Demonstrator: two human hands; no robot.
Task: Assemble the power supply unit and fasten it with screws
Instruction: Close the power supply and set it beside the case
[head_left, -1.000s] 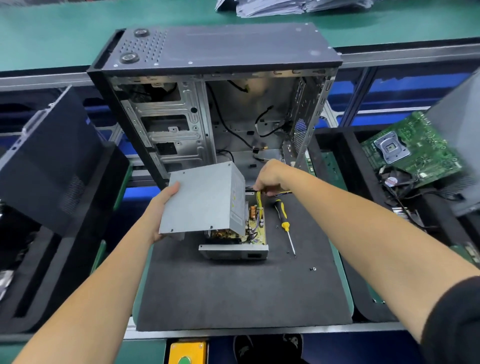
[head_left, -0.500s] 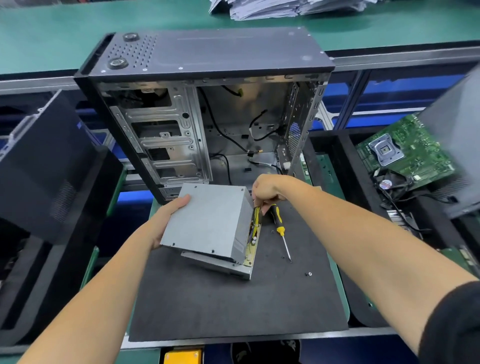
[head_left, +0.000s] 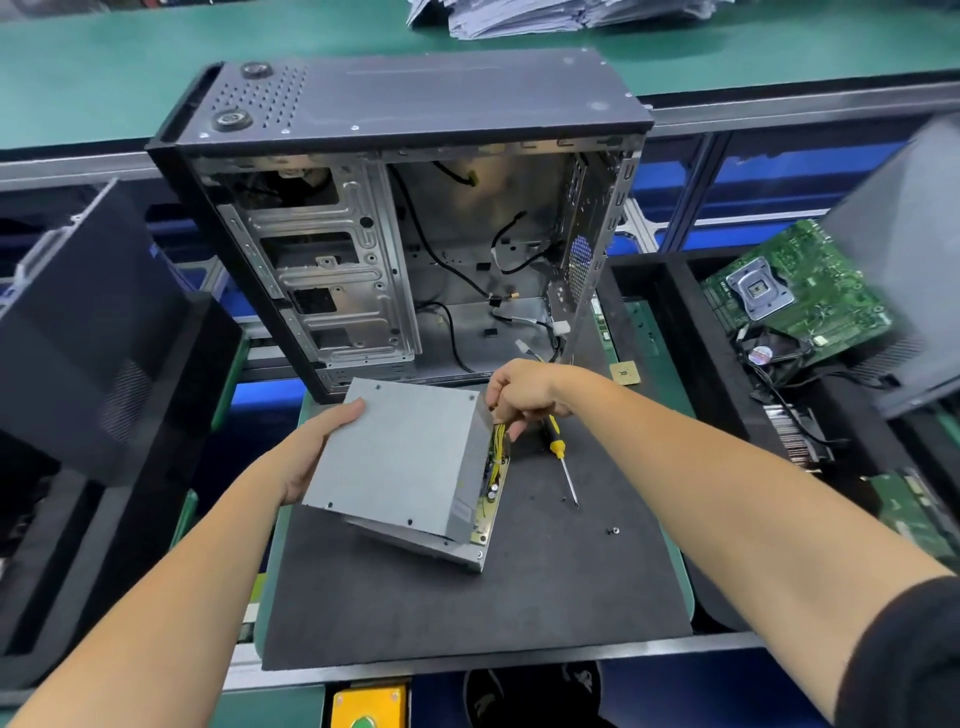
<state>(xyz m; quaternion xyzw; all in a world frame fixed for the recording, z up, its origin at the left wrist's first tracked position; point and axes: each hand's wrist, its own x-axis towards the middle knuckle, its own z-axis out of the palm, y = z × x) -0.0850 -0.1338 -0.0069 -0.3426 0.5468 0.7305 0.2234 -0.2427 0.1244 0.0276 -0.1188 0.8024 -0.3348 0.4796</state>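
Note:
The grey metal power supply cover lies tilted over its base tray on the black mat, with the circuit board and yellow wires showing along the right side. My left hand holds the cover's left edge. My right hand pinches the yellow wires at the cover's upper right corner. A yellow-and-black screwdriver lies on the mat just right of the unit. Two small screws lie near its tip.
An open black computer case stands behind the mat, loose cables inside. A black side panel leans at the left. A green motherboard with a fan sits in a tray at the right. Papers are stacked at the back.
The cover has come down from a raised tilt to lie closer over the base tray. My right hand stayed at the wires by the upper right corner.

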